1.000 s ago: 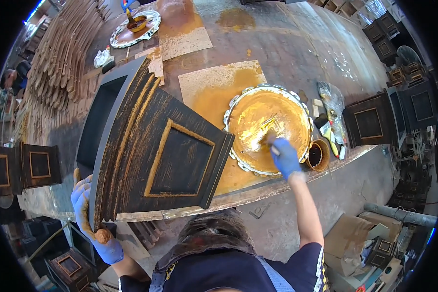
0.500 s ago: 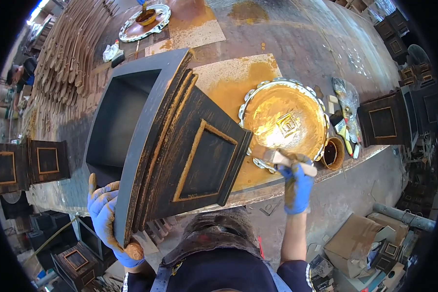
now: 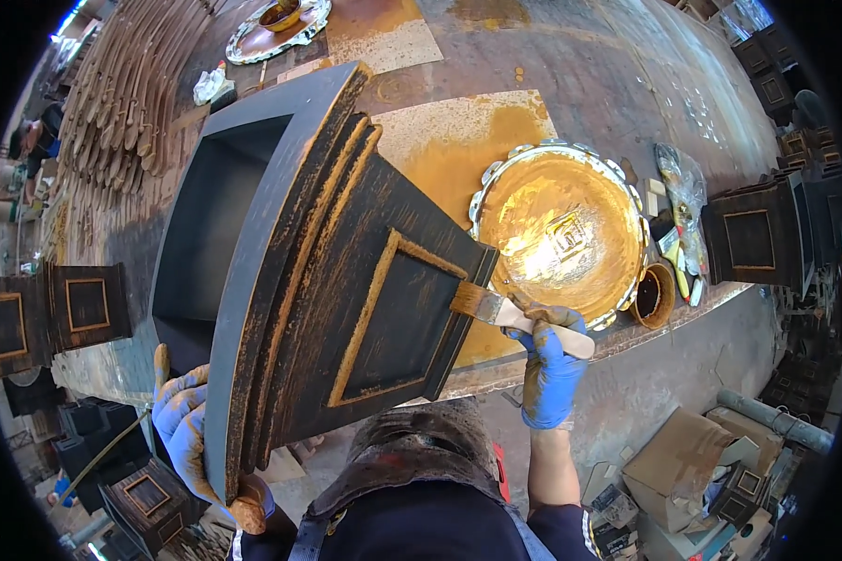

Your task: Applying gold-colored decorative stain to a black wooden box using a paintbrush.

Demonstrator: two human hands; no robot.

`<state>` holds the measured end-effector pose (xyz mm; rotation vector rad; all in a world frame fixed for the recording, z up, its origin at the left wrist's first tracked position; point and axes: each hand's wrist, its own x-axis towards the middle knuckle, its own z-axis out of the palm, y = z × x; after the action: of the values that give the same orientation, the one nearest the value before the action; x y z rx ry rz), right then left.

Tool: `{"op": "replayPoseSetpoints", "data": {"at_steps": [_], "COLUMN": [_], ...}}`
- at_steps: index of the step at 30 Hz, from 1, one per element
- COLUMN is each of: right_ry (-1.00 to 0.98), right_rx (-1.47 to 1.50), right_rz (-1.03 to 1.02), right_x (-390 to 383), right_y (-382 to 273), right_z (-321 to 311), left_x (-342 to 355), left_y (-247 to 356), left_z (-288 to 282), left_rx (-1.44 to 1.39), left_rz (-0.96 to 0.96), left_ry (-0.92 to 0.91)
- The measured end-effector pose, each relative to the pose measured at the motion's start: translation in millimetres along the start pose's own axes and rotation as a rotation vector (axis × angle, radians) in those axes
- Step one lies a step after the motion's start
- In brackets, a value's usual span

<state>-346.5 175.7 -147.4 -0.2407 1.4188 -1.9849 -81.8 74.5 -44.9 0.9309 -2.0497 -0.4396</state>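
Both hands wear blue gloves. Largest in view is the black wooden planter box (image 3: 346,271), tipped on its side over the workbench (image 3: 571,56), its open mouth turned away to the left and its gold-rubbed framed panel facing up. Left hand (image 3: 192,430) wraps around the box's stepped rim at the near lower corner, fingers curled tight on the edge, the glove smeared with gold. Just right of the box a round scalloped tray (image 3: 561,234) coated in gold paint lies on a paint-stained board (image 3: 458,140). Right hand (image 3: 552,369) is closed around the pale handle of a flat paintbrush (image 3: 510,313), whose bristles touch the box's right-hand edge. A small dark pot (image 3: 653,294) stands just beside the tray at the bench edge.
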Motion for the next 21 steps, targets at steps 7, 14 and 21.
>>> {"op": "replayPoseSetpoints", "data": {"at_steps": [7, 14, 21], "right_ry": [0.072, 0.060, 0.034], "right_rx": [-0.072, -0.139, -0.063], "right_rz": [-0.031, -0.001, 0.001], "right_x": [-0.6, 4.3, 3.4], "right_y": [-2.5, -2.4, -1.7], "right_z": [1.7, 2.4, 1.1], "left_x": [-3.5, -2.5, -1.8], "left_y": [0.3, 6.4, 2.8], "left_z": [1.9, 5.7, 5.7], "left_rx": [-0.023, 0.124, 0.089], "left_rz": [0.055, -0.007, 0.030], "left_ry": [0.005, 0.085, 0.103]}}
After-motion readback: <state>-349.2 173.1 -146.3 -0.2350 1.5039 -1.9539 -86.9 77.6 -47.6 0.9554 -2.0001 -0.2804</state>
